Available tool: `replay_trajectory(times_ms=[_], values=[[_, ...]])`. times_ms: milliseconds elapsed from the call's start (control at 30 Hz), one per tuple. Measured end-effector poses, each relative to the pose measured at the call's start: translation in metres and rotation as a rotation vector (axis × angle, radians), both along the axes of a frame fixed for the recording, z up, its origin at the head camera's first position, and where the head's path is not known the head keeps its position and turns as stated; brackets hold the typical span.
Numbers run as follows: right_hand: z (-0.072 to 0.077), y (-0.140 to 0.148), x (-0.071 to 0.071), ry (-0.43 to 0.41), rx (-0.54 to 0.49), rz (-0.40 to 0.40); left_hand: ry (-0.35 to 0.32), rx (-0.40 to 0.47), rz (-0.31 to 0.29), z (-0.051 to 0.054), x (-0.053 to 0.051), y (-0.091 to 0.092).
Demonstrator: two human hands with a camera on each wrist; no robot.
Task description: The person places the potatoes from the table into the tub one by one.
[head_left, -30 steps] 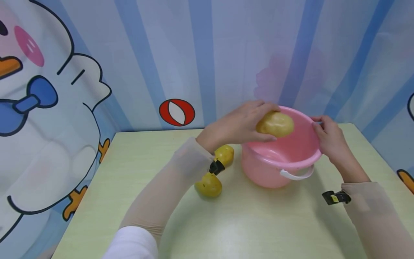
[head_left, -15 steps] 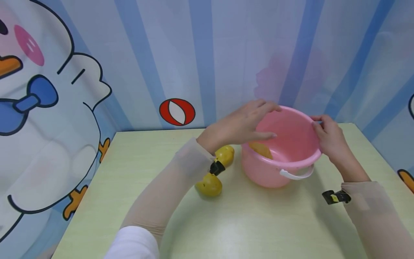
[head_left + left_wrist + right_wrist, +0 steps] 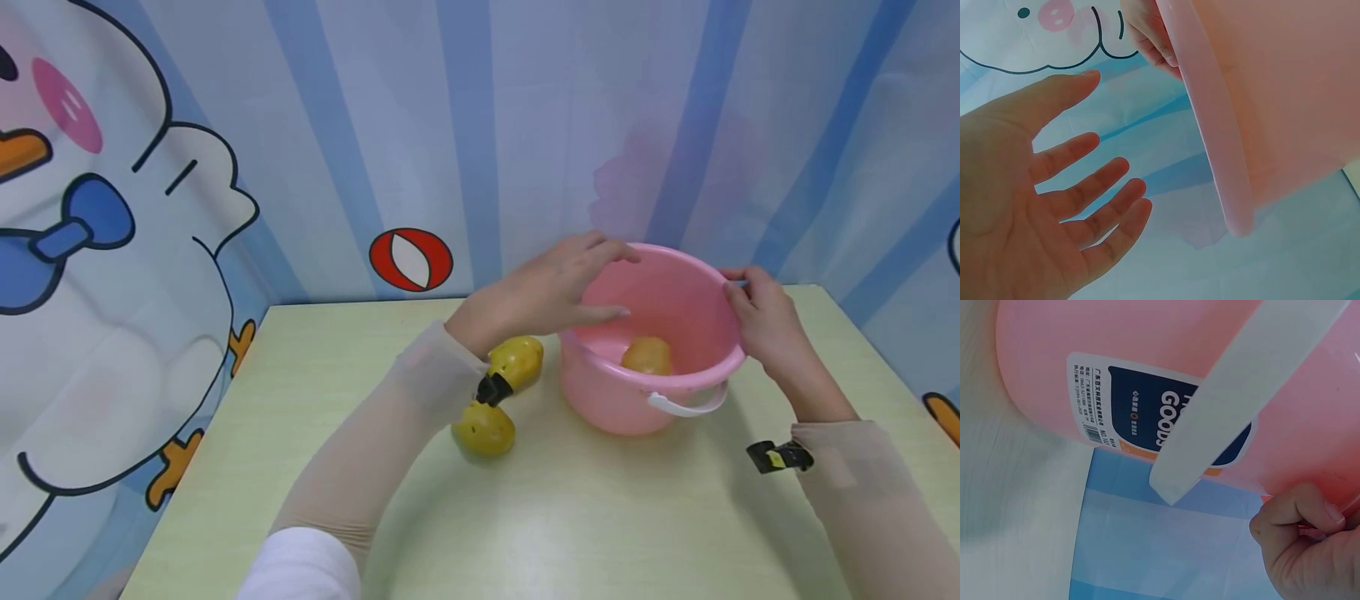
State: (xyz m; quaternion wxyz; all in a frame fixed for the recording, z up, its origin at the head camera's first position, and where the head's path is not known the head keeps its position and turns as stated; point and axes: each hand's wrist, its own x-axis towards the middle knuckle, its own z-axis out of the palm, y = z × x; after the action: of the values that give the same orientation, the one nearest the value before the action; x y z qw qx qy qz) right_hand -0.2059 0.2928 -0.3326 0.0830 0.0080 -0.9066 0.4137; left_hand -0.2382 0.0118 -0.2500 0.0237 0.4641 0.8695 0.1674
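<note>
Bucketed mango: one yellow, mango-like fruit (image 3: 647, 357) is lying inside the pink bucket (image 3: 611, 400), down toward the front wall, its lower part hidden by the rim.
Its handling: judging by the smooth, rounded skin, it is probably behaving as firm, fairly light, a little slippery and prone to bruising; whole fingers and thumb around its broad middle are seeming the safest hold, reached from above through the bucket's mouth.
Bucket: its thin plastic wall is looking light and somewhat flexible, with the rim offering the firmest grip; the white handle (image 3: 688, 407) is hanging down outside, and a printed label (image 3: 1147, 419) is showing in the right wrist view.
Left hand: this hand (image 3: 551, 287) is holding nothing, its fingers spreading loosely beside the bucket's left rim, apart from it in the left wrist view.
Right hand: this hand (image 3: 768, 321) is gripping the bucket's right rim.
Loose mangoes: two more, a rear mango (image 3: 519, 361) and a front mango (image 3: 484, 429), are lying on the pale table (image 3: 637, 517), left of the bucket.
Since one second ago: the fruit is no longer sitting in the left hand above the bucket but lying inside; the right hand is keeping its place.
</note>
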Motion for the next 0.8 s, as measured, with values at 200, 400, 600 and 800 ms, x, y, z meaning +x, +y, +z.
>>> replay_trajectory(times_ms=[200, 400, 600, 800], values=[[-0.001, 0.001, -0.002, -0.003, -0.001, 0.004, 0.0, -0.001, 0.011, 0.0, -0.001, -0.004], [-0.001, 0.002, -0.002, -0.003, -0.005, 0.005, -0.01, 0.005, 0.013, 0.0, 0.0, -0.008], [-0.002, 0.002, -0.002, 0.005, 0.004, -0.003, -0.015, 0.027, 0.011, -0.002, -0.001, -0.014], [-0.002, 0.001, -0.003, 0.004, 0.007, -0.005, -0.022, 0.047, 0.011, -0.004, -0.002, -0.02]])
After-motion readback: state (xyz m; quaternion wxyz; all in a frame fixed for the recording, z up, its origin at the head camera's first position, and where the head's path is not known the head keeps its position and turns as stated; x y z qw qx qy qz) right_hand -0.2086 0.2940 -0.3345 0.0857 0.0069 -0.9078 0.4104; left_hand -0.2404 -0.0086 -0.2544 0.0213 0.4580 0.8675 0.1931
